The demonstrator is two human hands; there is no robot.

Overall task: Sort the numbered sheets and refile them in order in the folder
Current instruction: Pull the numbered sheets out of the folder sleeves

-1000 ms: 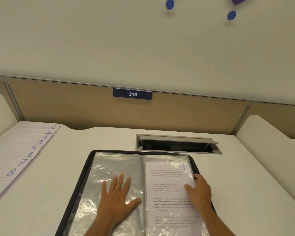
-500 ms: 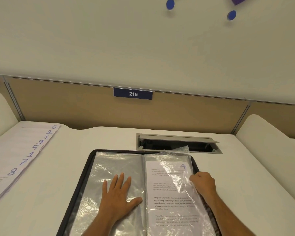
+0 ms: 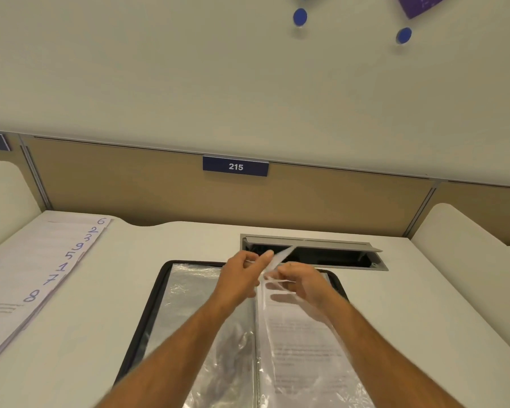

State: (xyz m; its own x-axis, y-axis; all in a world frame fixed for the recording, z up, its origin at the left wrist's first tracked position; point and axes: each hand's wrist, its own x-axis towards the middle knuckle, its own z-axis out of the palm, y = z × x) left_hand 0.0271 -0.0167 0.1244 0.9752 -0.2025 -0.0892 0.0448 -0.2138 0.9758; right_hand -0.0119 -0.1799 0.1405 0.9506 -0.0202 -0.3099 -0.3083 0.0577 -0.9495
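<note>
A black folder [image 3: 147, 316] with clear plastic sleeves lies open on the desk in front of me. Its right page holds a printed sheet [image 3: 304, 343]; the left sleeve [image 3: 189, 316] looks empty. Both hands meet at the folder's top, near the spine. My left hand [image 3: 242, 278] pinches the raised top edge of a clear sleeve [image 3: 277, 257]. My right hand [image 3: 302, 282] grips the same top edge from the other side. Fanned numbered sheets [image 3: 42, 269], with handwritten blue numbers along their right corners, lie at the desk's left.
An open grey cable hatch [image 3: 312, 250] is set in the desk just behind the folder. A tan partition with a "215" plate [image 3: 235, 166] stands behind. Rounded white dividers [image 3: 465, 240] flank the desk on both sides.
My left hand left the left sleeve and rose to the folder's top. My right hand moved from the page's right edge to the top, and the sleeve's top edge is lifted.
</note>
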